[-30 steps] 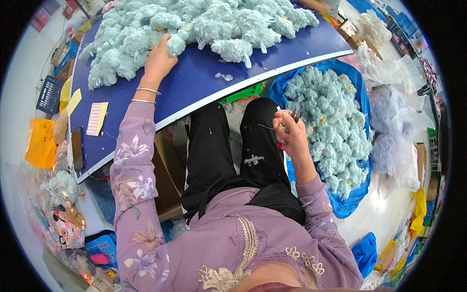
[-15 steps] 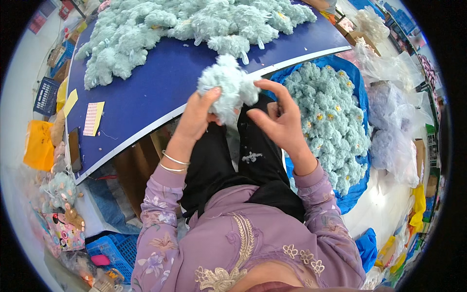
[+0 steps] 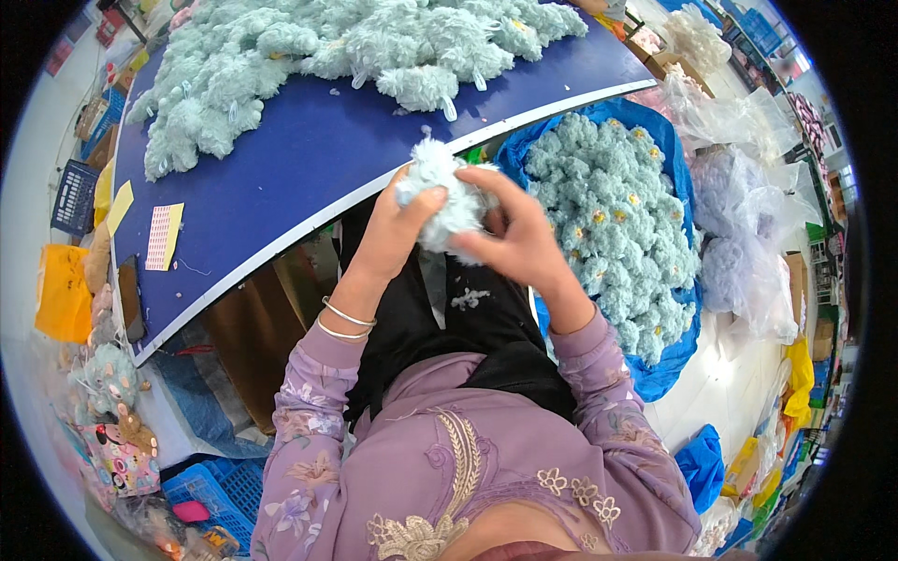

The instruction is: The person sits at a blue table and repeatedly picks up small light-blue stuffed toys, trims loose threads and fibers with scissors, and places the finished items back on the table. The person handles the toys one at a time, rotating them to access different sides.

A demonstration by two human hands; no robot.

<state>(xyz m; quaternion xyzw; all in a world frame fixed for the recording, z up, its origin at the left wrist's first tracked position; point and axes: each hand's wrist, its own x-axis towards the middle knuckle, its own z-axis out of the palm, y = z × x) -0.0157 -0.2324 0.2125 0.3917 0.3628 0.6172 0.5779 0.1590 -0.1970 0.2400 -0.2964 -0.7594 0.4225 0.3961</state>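
Observation:
A small pale blue-green fluffy plush toy [image 3: 438, 192] is held over my lap, just off the table's edge. My left hand [image 3: 393, 229] is closed round its left side, thumb across the front. From the right, my right hand [image 3: 522, 229] grips the toy with its index finger over the top and thumb below, slightly blurred. The fingers and fur hide much of the toy's shape. A large heap of like plush pieces [image 3: 402, 47] covers the far part of the blue table [image 3: 271, 201]; several have white loops or tags.
To my right stands a blue sack [image 3: 687, 318] full of similar plush pieces [image 3: 608, 224], some with yellow spots. Clear plastic bags [image 3: 739, 224] lie beyond it. A phone-like dark slab [image 3: 130, 297] and a printed sticker sheet [image 3: 164, 237] lie at the table's left. A blue basket [image 3: 220, 491] is lower left.
My right hand, which had its thumb and finger spread at the toy's side, has closed in on it. The toy has turned and come slightly lower, between both hands.

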